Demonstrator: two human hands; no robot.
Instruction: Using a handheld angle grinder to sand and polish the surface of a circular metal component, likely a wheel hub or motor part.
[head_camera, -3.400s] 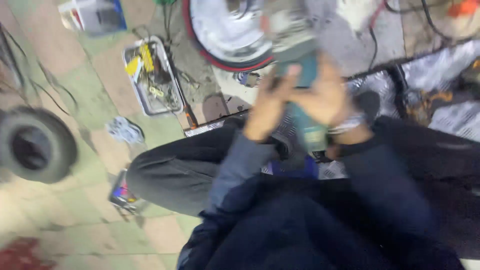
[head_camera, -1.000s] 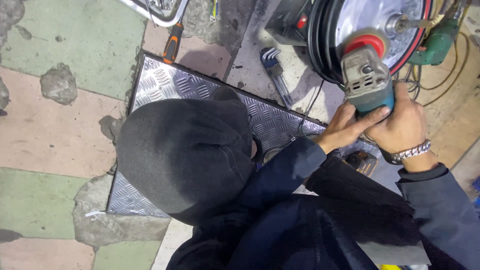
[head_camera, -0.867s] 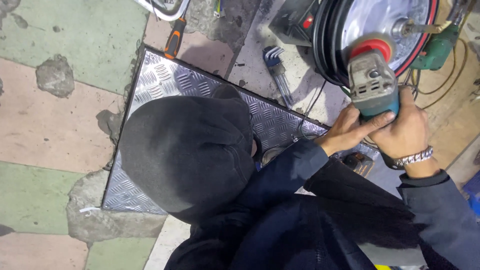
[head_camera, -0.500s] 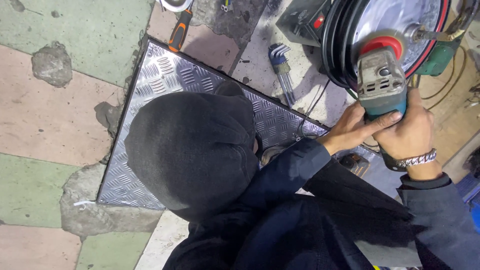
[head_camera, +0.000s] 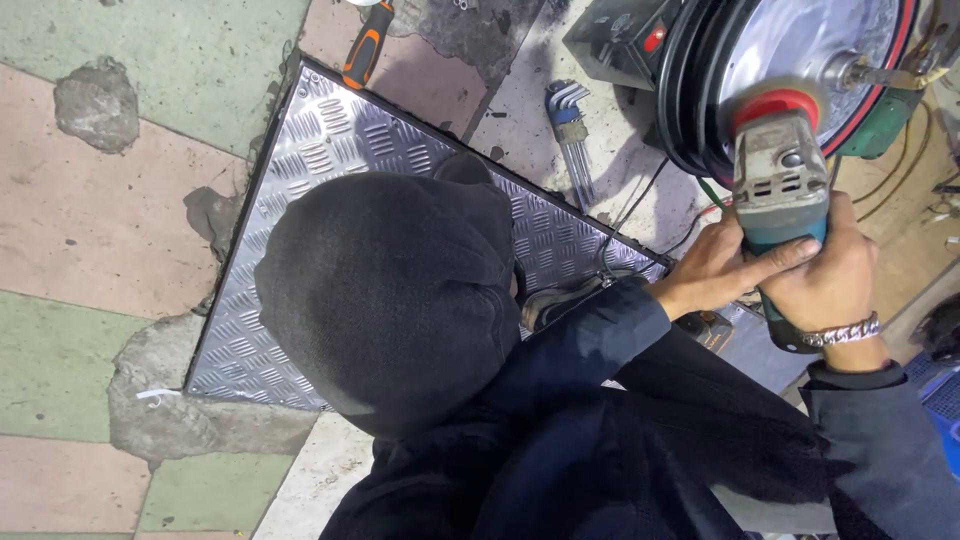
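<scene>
Checkerplate (steel) on cracked floor

Both arms reach toward the upper right of the frame in dark sleeves — left hand and right hand side by side, fingers curled closed, index extended.

the angle grinder sits in the upper right, gripped from both sides — the left hand on its left flank, the right hand just right of it and lower. its head touches the wheel, which stands behind it at the top right corner. left of the wheel, a set of hex keys lies on the floor. further left — at the top edge — lies a screwdriver. below these, the tread plate spreads across the floor, partly under the person's knee.
</scene>
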